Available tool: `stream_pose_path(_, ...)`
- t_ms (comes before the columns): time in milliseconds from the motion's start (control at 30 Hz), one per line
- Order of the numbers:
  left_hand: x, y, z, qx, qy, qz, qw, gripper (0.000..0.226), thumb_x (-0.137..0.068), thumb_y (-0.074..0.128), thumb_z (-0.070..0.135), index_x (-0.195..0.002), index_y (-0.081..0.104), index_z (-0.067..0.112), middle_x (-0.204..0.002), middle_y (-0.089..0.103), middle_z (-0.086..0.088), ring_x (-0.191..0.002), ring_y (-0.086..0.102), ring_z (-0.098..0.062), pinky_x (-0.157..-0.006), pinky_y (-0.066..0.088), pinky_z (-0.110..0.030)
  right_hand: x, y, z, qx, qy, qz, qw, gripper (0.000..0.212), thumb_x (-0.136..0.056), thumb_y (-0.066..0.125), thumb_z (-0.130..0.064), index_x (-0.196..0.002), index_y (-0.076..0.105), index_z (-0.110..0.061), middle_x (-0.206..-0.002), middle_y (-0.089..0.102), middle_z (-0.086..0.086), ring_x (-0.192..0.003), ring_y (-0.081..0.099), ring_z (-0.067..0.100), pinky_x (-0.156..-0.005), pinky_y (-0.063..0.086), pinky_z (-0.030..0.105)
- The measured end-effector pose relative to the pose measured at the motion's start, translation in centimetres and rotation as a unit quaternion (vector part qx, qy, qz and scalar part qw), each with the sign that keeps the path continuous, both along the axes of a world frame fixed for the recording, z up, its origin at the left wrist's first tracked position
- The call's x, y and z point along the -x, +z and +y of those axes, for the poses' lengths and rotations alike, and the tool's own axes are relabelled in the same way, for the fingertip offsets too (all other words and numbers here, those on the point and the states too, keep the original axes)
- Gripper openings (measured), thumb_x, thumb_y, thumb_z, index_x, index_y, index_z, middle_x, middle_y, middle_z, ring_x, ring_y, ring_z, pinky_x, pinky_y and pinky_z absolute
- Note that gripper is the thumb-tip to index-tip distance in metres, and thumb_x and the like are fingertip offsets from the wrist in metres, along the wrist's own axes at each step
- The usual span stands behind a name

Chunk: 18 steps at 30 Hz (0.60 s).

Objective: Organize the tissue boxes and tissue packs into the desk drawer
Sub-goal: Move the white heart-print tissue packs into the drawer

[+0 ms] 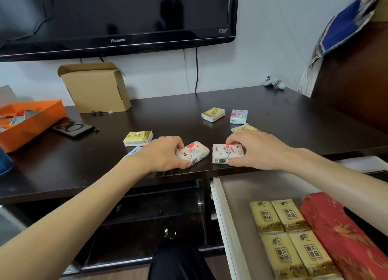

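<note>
Two pink-and-white tissue packs with red hearts lie near the dark desk's front edge. My left hand [165,153] grips the left pack [194,152]; my right hand [255,148] grips the right pack [225,152]. More packs rest on the desk: a yellow one [138,138], a blue one [134,150] partly hidden behind my left hand, a yellow one [213,114], a blue-white one [238,116] and a yellow one [243,128] half hidden by my right hand. The open drawer [222,216] at lower right holds several yellow packs [289,237] and a red tissue box [344,235].
A cardboard box [96,87] stands at the back under the TV [117,17]. An orange tray [31,122] and a black device [73,128] sit at the left. The dark desk [294,120] meets a wooden cabinet [357,86] on the right.
</note>
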<state>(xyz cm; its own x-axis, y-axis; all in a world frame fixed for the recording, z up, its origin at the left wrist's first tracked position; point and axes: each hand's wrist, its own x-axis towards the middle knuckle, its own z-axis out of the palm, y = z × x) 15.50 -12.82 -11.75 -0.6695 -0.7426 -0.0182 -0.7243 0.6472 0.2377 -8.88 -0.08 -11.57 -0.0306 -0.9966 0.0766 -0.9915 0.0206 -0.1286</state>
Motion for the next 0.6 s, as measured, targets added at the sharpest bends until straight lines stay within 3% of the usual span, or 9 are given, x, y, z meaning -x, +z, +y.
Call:
stream_pose_path(100,0.5,-0.2,0.2,0.009,0.002,-0.008,1.000,0.059,-0.078,0.072,0.057,-0.125,0.055,0.025,-0.120,0.062,0.004,-0.101,0.058,-0.014,-0.080,0.053,-0.034,-0.3,-0.2,0.2,0.019,-0.021,0.022,0.999,0.053,-0.087,0.064,-0.064,-0.130,0.057,-0.034,-0.123,0.057,-0.013,-0.113,0.054,0.013,-0.080,0.051,0.040)
stream_pose_path(300,1.6,0.2,-0.9,-0.004,-0.046,-0.008,0.999,0.054,-0.085,0.072,0.032,-0.136,0.053,0.025,-0.133,0.059,0.000,-0.099,0.053,-0.012,-0.074,0.044,-0.027,0.1,0.2,0.4,-0.004,0.008,-0.037,0.999,0.044,-0.088,0.072,-0.050,-0.129,0.060,-0.039,-0.117,0.053,-0.018,-0.117,0.044,0.001,-0.088,0.050,0.044)
stream_pose_path(367,2.2,0.7,-1.4,-0.027,-0.071,-0.008,0.997,0.051,-0.087,0.069,0.016,-0.135,0.056,0.024,-0.135,0.059,0.001,-0.097,0.053,-0.010,-0.077,0.042,-0.026,0.6,0.4,0.3,0.023,-0.029,-0.037,0.999,0.046,-0.084,0.072,-0.056,-0.126,0.063,-0.039,-0.125,0.058,-0.015,-0.117,0.053,0.013,-0.085,0.050,0.043)
stream_pose_path(467,3.0,1.5,-1.8,-0.057,-0.117,-0.002,0.992,0.058,-0.082,0.054,-0.013,-0.129,0.064,0.021,-0.135,0.060,0.000,-0.121,0.054,-0.017,-0.093,0.045,-0.030,1.4,0.7,0.4,0.076,-0.108,-0.022,0.991,0.054,-0.080,0.063,-0.068,-0.124,0.060,-0.038,-0.127,0.062,-0.011,-0.105,0.058,0.022,-0.074,0.042,0.038)
stream_pose_path(533,3.6,1.6,-1.7,-0.059,-0.127,0.012,0.990,0.064,-0.080,0.049,-0.018,-0.126,0.065,0.022,-0.138,0.055,-0.001,-0.129,0.047,-0.018,-0.102,0.045,-0.035,1.4,0.7,0.2,0.099,-0.133,0.024,0.986,0.056,-0.080,0.054,-0.073,-0.121,0.058,-0.035,-0.123,0.064,-0.007,-0.100,0.061,0.025,-0.070,0.040,0.038)
stream_pose_path(600,4.2,1.4,-1.2,-0.063,-0.103,0.053,0.991,0.062,-0.081,0.046,-0.014,-0.127,0.063,0.023,-0.140,0.052,-0.001,-0.125,0.050,-0.016,-0.099,0.049,-0.036,0.7,0.3,-0.2,0.102,-0.145,0.076,0.981,0.064,-0.081,0.048,-0.079,-0.121,0.056,-0.029,-0.123,0.065,-0.004,-0.104,0.064,0.027,-0.069,0.038,0.038)
